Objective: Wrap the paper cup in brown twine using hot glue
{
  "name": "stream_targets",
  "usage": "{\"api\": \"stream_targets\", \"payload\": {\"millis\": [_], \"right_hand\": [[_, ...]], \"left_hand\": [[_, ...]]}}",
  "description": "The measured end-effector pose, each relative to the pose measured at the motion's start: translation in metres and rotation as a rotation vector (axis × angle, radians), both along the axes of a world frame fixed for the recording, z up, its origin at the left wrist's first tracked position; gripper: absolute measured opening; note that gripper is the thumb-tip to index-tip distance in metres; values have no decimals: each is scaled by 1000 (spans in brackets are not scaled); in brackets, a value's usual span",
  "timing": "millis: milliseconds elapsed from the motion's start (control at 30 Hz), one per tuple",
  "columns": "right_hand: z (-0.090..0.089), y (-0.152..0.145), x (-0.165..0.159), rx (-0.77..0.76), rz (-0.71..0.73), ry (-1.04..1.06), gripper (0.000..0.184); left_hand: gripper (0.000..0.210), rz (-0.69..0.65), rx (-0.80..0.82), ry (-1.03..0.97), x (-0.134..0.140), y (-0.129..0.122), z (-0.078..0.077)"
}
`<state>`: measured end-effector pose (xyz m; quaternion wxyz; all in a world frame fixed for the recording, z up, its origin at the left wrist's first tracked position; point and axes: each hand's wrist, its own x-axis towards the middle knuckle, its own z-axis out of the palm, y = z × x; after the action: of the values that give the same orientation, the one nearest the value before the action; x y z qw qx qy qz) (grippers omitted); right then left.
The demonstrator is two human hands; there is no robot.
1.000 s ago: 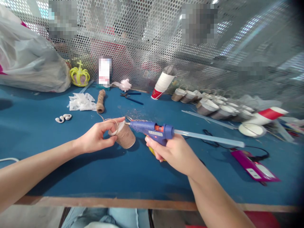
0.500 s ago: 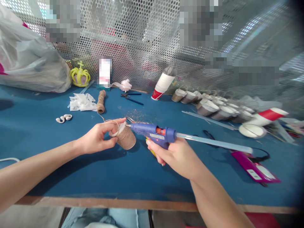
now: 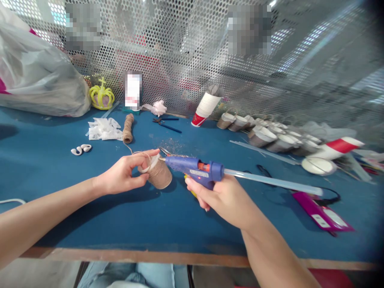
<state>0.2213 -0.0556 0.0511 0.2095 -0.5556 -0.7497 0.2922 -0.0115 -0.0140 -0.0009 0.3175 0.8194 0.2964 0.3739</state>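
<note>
My left hand [image 3: 130,172] grips a paper cup wrapped in brown twine [image 3: 161,175] by its white rim, with the cup tilted on its side. A strand of twine runs from the cup to a twine roll [image 3: 127,129] behind it. In my right hand [image 3: 222,196] is a blue glue gun [image 3: 192,168], its fingers closed round the handle. The metal nozzle points left and meets or nearly meets the cup's rim. From the gun's back sticks a long clear glue stick [image 3: 276,182]. Behind the nozzle, metal scissor blades [image 3: 164,151] are partly hidden by the gun.
Pliers [image 3: 168,124], stacked paper cups [image 3: 207,106], a yellow crown [image 3: 102,96] and a phone [image 3: 133,90] stand or lie along the mesh wall. Several twine-covered cups [image 3: 264,136] crowd the right back. A purple packet [image 3: 322,212] lies at right, white earbuds [image 3: 81,149] at left.
Almost nothing differs. The glue stick's rear end sits slightly farther right and lower, while both hands and the cup keep their places.
</note>
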Motion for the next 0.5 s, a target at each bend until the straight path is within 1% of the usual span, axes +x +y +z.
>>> {"api": "stream_targets", "payload": {"millis": [300,500], "right_hand": [[2,0,1,-41,4,-14,28],[2,-2,-1,-54,13,9,26]], "left_hand": [[17,-10,-5,-8,1,-1,1],[15,-6,-13,-12,-1,1,-2]]}}
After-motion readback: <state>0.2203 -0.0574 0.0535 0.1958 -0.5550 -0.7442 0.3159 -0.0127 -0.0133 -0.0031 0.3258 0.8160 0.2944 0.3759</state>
